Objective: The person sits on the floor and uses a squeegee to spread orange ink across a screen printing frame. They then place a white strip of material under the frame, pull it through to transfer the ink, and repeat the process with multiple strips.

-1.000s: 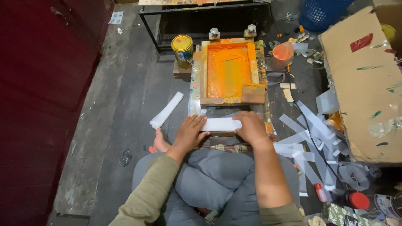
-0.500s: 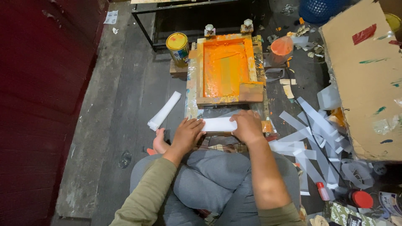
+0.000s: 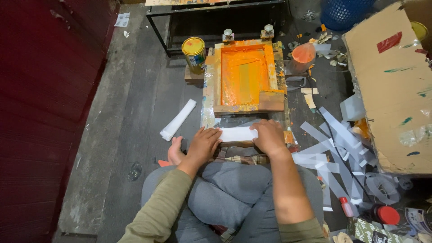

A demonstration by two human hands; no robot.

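Hands first: left hand (image 3: 204, 145) and right hand (image 3: 269, 136) sit at centre of frame, each pressed palm-down w/ fingers curled over one end of a white strip bundle (image 3: 238, 133). Left covers its left end, right covers its right end; bundle lies flat and horizontal btwn them, mid part visible. Whether fingers pinch under it, can't tell.

Bundle rests just below the near edge of a wooden screen frame (image 3: 245, 76), upper centre, its mesh thick w/ orange ink. A squeegee block (image 3: 272, 100) lies at the frame's lower right corner. Yellow-lidded tin (image 3: 193, 54) stands just left of the frame's top; an orange-smeared cup (image 3: 302, 56) stands to its right.

Left of the hands, a second white bundle (image 3: 178, 119) lies tilted on the grey floor (image 3: 130, 112), apart from them. Right of the hands, loose translucent strips (image 3: 335, 148) scattered in a heap. Cardboard sheet (image 3: 391, 85) fills upper right. Lower right: small red cap (image 3: 388, 215). Person's bent knees in grey trousers (image 3: 234, 189) at bottom centre.
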